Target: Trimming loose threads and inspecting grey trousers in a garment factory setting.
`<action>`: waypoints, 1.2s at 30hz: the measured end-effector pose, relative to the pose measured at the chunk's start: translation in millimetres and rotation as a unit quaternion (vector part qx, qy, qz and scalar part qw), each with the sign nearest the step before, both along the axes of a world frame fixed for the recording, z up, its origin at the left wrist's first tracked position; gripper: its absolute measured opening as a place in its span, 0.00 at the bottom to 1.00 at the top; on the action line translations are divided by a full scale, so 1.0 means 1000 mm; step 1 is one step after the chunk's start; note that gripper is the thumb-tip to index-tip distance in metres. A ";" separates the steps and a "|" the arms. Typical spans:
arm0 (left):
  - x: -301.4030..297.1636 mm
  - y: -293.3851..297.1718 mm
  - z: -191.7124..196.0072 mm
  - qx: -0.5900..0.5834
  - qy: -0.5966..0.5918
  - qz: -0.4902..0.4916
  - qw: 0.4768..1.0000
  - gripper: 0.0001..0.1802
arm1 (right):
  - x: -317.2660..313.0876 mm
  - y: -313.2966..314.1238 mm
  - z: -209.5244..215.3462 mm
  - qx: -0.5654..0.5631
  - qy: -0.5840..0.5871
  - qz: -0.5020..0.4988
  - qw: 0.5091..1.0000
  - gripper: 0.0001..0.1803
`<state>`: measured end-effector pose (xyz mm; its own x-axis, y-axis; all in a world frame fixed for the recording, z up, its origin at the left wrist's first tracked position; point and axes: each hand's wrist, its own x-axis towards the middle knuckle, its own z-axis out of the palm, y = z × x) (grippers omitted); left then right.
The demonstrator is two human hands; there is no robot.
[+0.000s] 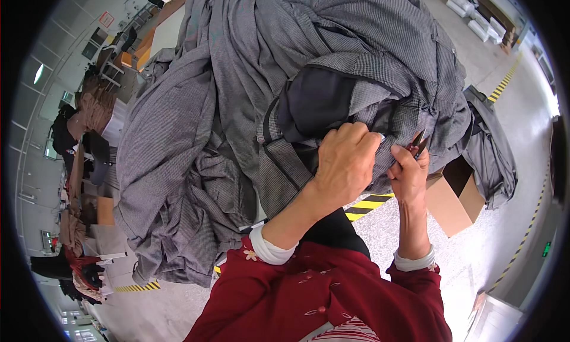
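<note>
A large heap of grey checked garments [249, 63] fills the middle of the head view. One garment on the near side shows a dark lining [314, 104] and a waistband-like edge. My left hand [349, 158] is closed on this garment, its fingers pinching cloth near the edge. Just to the right, my right hand [409, 173] is closed around small thread snips [419, 141], blades pointing up and away from me. The snips are beside the cloth; whether the blades touch it I cannot tell.
An open cardboard box [445, 205] stands on the floor at the right, under a hanging grey garment [490, 152]. Black-and-yellow tape [368, 206] marks the floor. Brown garments [95, 104] are stacked at the far left. White rolls [475, 15] lie at the back right.
</note>
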<state>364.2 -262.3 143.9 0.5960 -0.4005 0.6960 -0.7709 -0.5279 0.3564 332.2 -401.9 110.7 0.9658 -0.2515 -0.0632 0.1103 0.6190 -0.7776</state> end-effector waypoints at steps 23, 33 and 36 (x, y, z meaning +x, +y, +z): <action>0.007 0.008 -0.010 -0.202 0.411 -0.188 0.869 0.06 | -0.004 -0.006 -0.008 -0.197 -0.047 -0.028 0.979 0.17; -0.008 0.002 -0.012 -0.106 0.203 -0.065 0.971 0.03 | -0.008 -0.008 -0.013 -0.313 -0.100 -0.054 0.943 0.16; -0.004 0.004 -0.016 -0.164 0.319 -0.099 0.928 0.03 | -0.010 -0.003 -0.009 -0.303 -0.090 -0.045 0.948 0.16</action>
